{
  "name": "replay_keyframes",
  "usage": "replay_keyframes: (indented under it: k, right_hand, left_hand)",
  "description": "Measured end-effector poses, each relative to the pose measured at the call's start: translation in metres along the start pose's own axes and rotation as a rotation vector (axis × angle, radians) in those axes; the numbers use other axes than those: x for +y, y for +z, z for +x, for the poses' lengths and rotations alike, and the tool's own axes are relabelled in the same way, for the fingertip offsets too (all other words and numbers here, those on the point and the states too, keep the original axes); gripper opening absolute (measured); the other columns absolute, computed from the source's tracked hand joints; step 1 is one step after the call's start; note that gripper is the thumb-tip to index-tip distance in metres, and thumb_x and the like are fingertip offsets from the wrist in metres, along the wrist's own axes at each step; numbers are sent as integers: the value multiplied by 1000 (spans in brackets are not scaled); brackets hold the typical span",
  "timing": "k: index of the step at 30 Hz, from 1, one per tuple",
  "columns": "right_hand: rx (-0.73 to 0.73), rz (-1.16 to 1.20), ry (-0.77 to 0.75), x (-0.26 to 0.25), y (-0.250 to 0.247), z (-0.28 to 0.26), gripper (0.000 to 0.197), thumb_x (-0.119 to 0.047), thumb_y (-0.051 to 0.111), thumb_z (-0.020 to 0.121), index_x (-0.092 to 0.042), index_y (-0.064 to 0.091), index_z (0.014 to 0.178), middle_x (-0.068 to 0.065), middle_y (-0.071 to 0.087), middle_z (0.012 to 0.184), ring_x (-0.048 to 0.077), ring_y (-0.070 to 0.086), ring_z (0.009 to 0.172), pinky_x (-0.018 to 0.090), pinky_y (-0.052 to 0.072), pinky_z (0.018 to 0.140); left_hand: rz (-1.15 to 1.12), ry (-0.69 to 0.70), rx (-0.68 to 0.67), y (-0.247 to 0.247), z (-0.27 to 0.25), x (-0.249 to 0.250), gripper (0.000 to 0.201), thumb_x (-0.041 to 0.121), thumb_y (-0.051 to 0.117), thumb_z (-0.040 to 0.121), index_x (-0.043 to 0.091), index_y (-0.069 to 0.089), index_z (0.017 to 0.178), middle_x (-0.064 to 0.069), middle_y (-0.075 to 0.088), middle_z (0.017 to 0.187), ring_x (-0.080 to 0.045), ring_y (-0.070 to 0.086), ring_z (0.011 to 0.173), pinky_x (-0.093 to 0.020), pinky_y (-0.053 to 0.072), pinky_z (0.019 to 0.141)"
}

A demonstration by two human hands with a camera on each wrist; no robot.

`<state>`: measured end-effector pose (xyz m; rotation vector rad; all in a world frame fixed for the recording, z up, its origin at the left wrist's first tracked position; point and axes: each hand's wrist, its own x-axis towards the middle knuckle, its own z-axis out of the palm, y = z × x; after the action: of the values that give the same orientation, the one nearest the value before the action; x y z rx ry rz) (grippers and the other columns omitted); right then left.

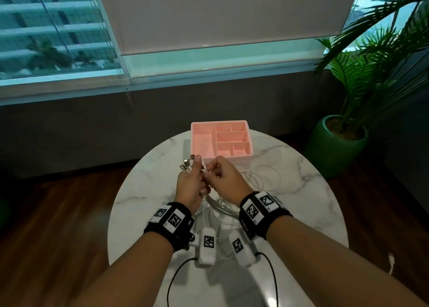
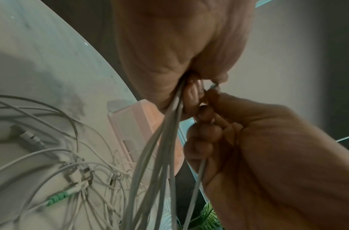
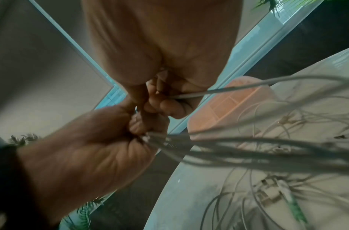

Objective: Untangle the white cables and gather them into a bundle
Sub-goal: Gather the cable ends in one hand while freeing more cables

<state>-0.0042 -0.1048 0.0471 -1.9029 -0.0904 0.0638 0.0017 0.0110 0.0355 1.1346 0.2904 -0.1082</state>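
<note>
Left hand (image 1: 190, 186) grips gathered white cables (image 2: 161, 149); right hand (image 1: 224, 179) pinches one strand, mid-frame. Feed it in slowly, ends aligned.

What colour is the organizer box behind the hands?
Pink, the box with white-looking outer sides; clearest in the head view.

Overall light: we see a dim room, lit by cool teal daylight from the window (image 1: 58, 35).
Glare: we find a soft sheen on the marble table (image 1: 290, 167) near the hands.
Shadows: we note soft ones under the pink organizer (image 1: 220, 139).
Head view: we see straight lines bow at the edges.
Wrist views: we see the white cables (image 3: 248, 149) smeared and blurred, the palms close and soft, corners darkened.
</note>
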Motion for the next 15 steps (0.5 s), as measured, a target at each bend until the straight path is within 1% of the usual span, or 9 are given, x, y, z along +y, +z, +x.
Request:
replay_keyframes:
  k: [2,5,7,8,9,11,12,14,15]
  right_hand:
    - [42,24,-7,1,9,-5,12,-15,63,94,-19,52,89,-2,58,66,4,52,49,18,42,52]
    - [77,-18,-50,1,13,-7,10,-14,62,93,-18,56,87,0,62,69,9,56,56,22,45,58]
    - [18,-17,-62,1,8,-10,6,-15,63,92,-16,57,90,7,63,68,10,53,52,24,44,54]
    - [-34,-47,-63,2,4,-11,6,-15,63,91,-17,57,93,8,62,67,10,51,50,24,44,53]
    - [-93,-120,-66,5,-2,-12,8,-16,63,91,-19,57,95,4,60,65,9,50,51,25,44,54]
    - [-182,-323,-50,18,-19,-14,10,-15,60,90,-22,57,96,-6,56,68,9,51,59,27,45,61]
    - [-191,-424,-22,30,-31,-14,9,-14,58,90,-22,57,95,-6,58,73,11,54,66,30,48,66]
    - [-154,-567,74,54,-60,-16,3,-17,56,93,-19,59,93,-1,64,86,19,60,81,34,50,75]
    - [-129,-595,127,65,-74,-18,4,-21,57,94,-19,59,92,1,65,88,22,61,84,32,48,72]
  left_hand:
    - [36,21,-7,-1,-3,1,45,42,57,100,6,54,73,4,34,45,-9,28,37,-20,25,37]
    - [130,88,-51,-4,-6,0,35,32,63,99,1,62,82,2,41,45,-10,31,36,-20,27,36]
    - [168,115,-34,-6,-5,-1,31,27,64,99,2,61,81,-1,44,49,-10,33,38,-20,28,37]
    - [163,116,-2,-8,-4,0,31,28,64,100,4,59,81,-1,43,51,-10,32,39,-20,28,37]
    - [137,108,44,-9,-2,1,32,29,62,100,5,58,81,-1,42,52,-9,31,39,-20,27,38]
    - [28,76,147,-14,2,8,35,31,60,102,8,54,76,3,42,50,-8,29,39,-19,24,38]
    - [-25,56,189,-17,4,12,38,32,60,102,10,51,73,4,41,49,-7,29,38,-19,23,38]
    - [-98,27,241,-24,8,17,43,35,60,101,11,47,69,3,38,51,-8,29,40,-19,22,37]
    - [-116,21,251,-28,10,18,42,36,60,101,12,47,69,2,38,55,-8,31,43,-20,23,37]
